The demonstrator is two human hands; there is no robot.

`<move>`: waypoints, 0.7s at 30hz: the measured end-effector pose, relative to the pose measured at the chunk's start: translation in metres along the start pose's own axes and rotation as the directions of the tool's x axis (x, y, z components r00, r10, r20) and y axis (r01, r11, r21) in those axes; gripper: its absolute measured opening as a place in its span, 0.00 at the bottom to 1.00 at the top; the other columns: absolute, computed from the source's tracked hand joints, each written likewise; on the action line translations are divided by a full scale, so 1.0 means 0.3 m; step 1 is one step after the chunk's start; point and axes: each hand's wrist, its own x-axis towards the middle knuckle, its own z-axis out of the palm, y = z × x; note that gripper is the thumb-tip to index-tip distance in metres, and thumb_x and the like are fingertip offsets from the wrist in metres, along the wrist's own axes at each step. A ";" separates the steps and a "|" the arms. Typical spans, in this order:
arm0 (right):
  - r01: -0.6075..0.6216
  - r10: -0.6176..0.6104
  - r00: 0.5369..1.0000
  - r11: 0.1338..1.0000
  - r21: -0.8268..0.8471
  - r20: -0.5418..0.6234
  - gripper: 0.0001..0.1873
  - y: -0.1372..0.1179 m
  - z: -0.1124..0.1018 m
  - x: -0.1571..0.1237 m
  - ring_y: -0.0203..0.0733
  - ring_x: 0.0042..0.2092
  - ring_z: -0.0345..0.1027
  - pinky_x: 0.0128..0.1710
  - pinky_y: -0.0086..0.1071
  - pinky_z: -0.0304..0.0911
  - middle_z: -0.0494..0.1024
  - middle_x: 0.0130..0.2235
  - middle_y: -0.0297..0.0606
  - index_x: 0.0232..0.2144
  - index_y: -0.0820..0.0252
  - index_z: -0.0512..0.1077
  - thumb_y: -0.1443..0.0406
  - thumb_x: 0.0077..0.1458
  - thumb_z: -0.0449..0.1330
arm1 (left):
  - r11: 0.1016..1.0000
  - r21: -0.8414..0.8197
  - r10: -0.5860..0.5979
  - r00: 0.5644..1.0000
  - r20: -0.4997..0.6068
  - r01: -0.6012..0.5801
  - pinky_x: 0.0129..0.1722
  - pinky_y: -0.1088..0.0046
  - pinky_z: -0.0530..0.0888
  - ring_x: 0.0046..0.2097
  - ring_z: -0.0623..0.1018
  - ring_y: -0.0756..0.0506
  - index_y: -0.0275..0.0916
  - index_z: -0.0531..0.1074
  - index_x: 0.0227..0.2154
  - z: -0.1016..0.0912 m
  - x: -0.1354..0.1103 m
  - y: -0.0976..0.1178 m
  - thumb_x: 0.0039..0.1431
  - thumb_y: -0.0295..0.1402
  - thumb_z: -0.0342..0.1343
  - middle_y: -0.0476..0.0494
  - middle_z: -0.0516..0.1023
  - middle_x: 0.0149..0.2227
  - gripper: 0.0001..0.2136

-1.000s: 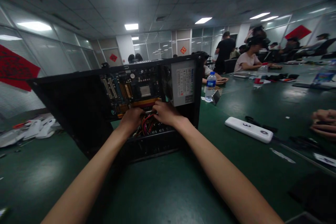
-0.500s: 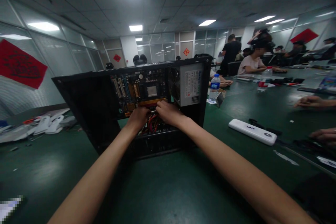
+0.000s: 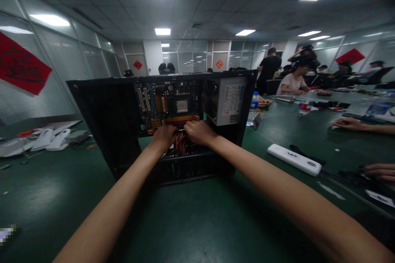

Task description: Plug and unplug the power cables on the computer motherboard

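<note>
An open black computer case stands on the green table in front of me. Inside it are a motherboard with a bare square chip and, at the upper right, a grey power supply with a fan. My left hand reaches in at the motherboard's lower edge, just under its orange slots. Close beside it, my right hand is at the same edge. Fingers of both hands are curled in; whatever they grip is hidden. Red, yellow and black cables hang between and below the hands.
A white power strip lies to the right, with dark cables behind it. Beyond the case stands a water bottle. White parts are piled at the left. A co-worker's hands rest at the right; other people sit farther back.
The view has shifted slightly, so the case appears a little farther right. Both hands stay at the motherboard's lower edge, with hardly any visible movement against it.
</note>
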 end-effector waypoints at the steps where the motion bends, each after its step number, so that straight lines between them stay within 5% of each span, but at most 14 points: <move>1: -0.002 0.002 1.000 1.000 -0.004 -0.001 0.12 -0.002 -0.004 -0.001 0.53 0.46 0.70 0.34 0.37 0.61 0.75 0.44 0.52 0.42 0.67 0.71 0.71 0.61 0.48 | 1.000 -0.005 -0.013 1.000 0.008 0.013 0.45 0.70 0.73 0.45 0.81 0.41 0.40 0.80 0.43 -0.001 -0.004 0.001 0.61 0.30 0.53 0.38 0.83 0.42 0.12; 21: -0.066 0.065 0.998 0.997 0.028 0.027 0.15 -0.004 -0.014 -0.001 0.54 0.46 0.71 0.37 0.39 0.64 0.75 0.46 0.54 0.45 0.67 0.71 0.70 0.61 0.47 | 0.990 -0.100 -0.098 0.995 -0.021 0.096 0.44 0.70 0.73 0.45 0.81 0.41 0.43 0.80 0.44 0.011 -0.009 -0.009 0.64 0.38 0.51 0.40 0.83 0.42 0.15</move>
